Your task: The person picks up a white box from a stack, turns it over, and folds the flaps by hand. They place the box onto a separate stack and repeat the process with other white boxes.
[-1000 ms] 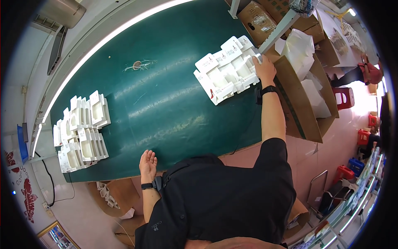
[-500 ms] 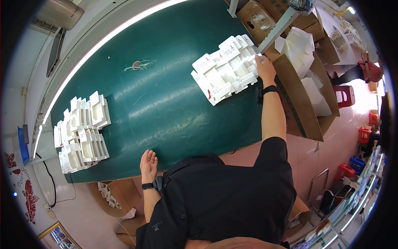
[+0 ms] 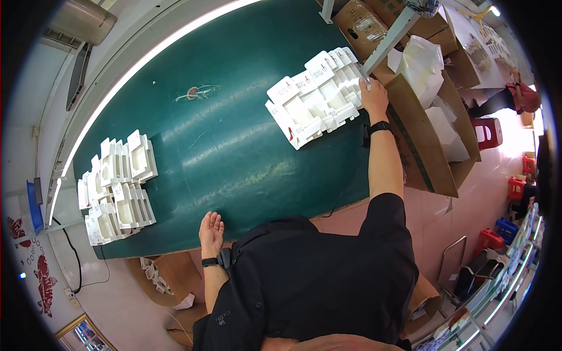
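My right hand point(image 3: 374, 98) reaches to the right end of a row of white folded trays point(image 3: 316, 99) on the green tabletop point(image 3: 234, 140). Its fingers are bent around a pale, see-through-looking edge there; what they grip is blurred and partly hidden. The trays stand packed against one another, their printed flaps turned to the far side. Near the front edge of the table, my left hand point(image 3: 211, 233) holds nothing, its fingers stretched out. A second group of similar white trays point(image 3: 120, 184) sits in two rows at the table's left end.
An open cardboard box point(image 3: 424, 140) with white wrapping stands against the table's right side, below a metal post point(image 3: 391, 45). Underneath the front left edge is another carton point(image 3: 170, 281) with white pieces. A red stool point(image 3: 487, 133) and a person point(image 3: 515, 96) are farther right.
The row of trays under my right hand has shifted slightly to the left, and that hand has moved a little with it. My left hand has stayed nearly still.
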